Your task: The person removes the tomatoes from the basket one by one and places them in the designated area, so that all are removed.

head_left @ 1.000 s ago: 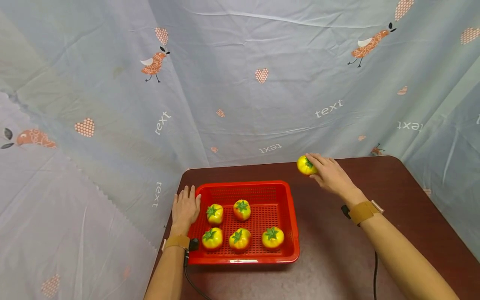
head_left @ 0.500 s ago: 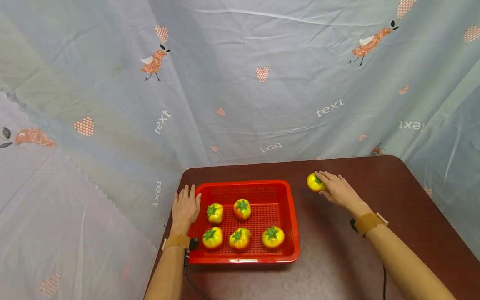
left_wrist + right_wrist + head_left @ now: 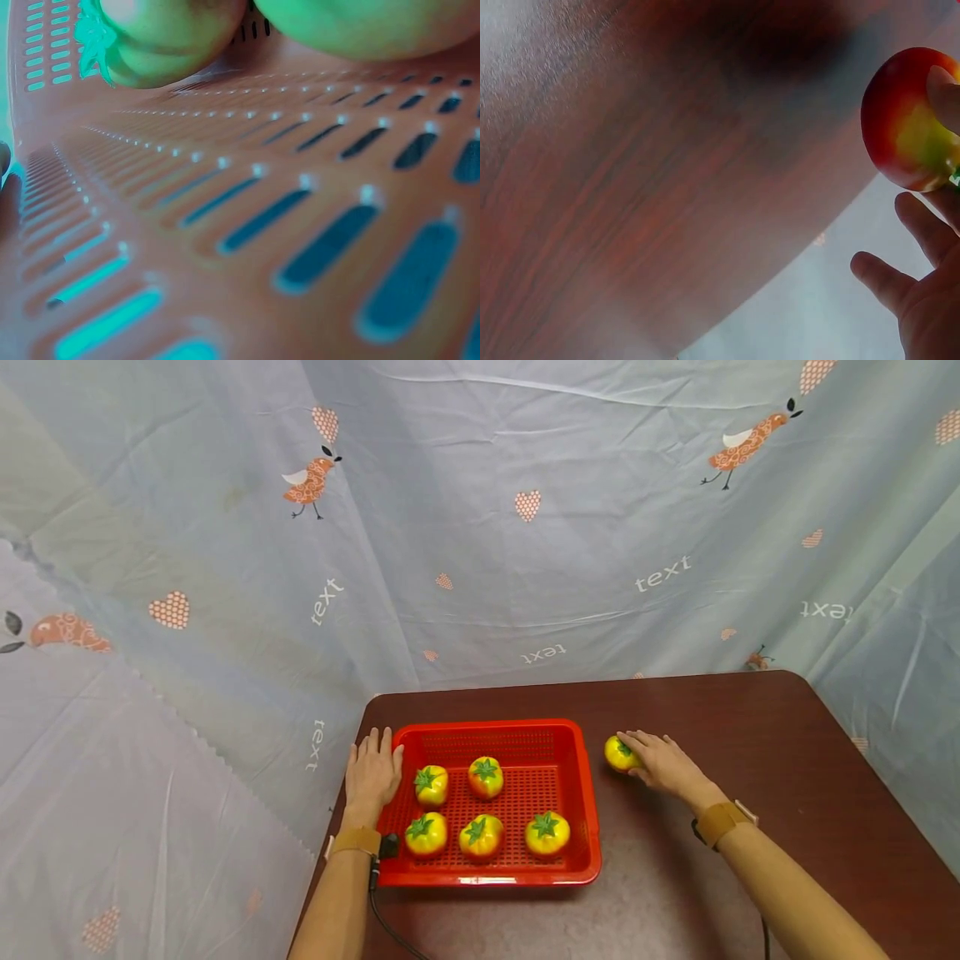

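My right hand [image 3: 664, 766] pinches a yellow-and-red toy tomato [image 3: 617, 754] with a green leafy top, just right of the basket's back right corner. In the right wrist view the thumb presses on this tomato [image 3: 900, 120], while two fingers [image 3: 885, 281] stand away from it. Whether it touches the table I cannot tell. My left hand [image 3: 372, 772] rests with straight fingers along the left rim of a red plastic basket [image 3: 588, 802]. Several similar tomatoes [image 3: 482, 837] sit apart inside, two of them partly visible in the left wrist view above the slotted basket wall [image 3: 225, 187].
The basket stands on the left part of a dark brown table [image 3: 750, 727]. Behind and to the left hangs a grey-blue printed curtain [image 3: 465, 552]. Bands with small cameras sit on both wrists, and a black cable [image 3: 390, 935] trails from the left one.
With the tomato in its grip, my right hand has come down and nearer, first rightward, then back left toward the basket. The left hand stays in place on the rim.
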The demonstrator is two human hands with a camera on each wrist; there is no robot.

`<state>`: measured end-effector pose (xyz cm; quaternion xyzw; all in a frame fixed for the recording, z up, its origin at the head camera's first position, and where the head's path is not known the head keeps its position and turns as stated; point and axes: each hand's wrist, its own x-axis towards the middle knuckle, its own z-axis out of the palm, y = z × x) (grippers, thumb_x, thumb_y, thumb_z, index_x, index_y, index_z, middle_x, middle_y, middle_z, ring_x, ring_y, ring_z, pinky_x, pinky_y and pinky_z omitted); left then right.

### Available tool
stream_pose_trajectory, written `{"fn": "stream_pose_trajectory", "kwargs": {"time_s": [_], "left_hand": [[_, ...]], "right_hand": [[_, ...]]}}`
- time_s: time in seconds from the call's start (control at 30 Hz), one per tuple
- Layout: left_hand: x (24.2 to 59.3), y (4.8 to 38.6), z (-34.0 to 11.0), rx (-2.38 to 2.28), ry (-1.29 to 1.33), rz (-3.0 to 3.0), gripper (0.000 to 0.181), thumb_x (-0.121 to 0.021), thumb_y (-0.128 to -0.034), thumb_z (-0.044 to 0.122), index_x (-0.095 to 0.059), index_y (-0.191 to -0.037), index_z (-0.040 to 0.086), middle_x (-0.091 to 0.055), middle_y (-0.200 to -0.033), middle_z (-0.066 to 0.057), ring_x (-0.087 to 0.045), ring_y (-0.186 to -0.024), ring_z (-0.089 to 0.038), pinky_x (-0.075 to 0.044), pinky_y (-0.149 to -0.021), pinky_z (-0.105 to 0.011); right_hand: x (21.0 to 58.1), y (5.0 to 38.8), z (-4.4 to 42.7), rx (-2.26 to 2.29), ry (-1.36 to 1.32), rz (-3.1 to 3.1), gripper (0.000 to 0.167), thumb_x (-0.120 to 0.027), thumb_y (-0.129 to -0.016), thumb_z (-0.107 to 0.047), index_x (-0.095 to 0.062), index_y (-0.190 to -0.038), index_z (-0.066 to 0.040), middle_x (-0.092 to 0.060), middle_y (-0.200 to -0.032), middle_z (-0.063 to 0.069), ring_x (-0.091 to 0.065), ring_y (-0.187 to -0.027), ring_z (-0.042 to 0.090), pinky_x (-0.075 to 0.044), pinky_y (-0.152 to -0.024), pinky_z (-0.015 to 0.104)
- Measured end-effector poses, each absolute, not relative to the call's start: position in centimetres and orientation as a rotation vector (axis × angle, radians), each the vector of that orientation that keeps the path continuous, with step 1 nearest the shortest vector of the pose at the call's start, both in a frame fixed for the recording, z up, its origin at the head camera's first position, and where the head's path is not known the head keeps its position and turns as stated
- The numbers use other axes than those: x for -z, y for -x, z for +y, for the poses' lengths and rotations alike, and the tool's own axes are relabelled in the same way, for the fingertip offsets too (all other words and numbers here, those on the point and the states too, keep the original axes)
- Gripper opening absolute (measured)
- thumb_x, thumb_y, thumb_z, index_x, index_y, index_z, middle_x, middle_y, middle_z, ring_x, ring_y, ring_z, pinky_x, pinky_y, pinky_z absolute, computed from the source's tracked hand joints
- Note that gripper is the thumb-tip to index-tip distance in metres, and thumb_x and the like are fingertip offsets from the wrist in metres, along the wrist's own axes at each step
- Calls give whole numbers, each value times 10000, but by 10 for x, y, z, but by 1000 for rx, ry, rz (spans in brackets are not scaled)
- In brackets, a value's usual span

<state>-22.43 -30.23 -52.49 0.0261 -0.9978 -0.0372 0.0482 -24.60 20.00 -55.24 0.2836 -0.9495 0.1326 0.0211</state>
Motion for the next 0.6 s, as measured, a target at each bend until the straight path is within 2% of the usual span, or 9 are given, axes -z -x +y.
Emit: {"fn": "stream_pose_trajectory", "kwargs": {"time_s": [0.6], "left_hand": [[524, 224, -301, 130, -86, -3053, 576, -323, -1056, 344, -308, -1513, -6, -293, -1551, -285, -320, -1406, -451, -141, -1204, -586]], "right_hand": [[561, 242, 197, -469, -889, -3004, 648, -768, -835, -155, -492, -1396, 14, -537, -1361, 268, -499, -1273, 454, -402, -993, 688]]}}
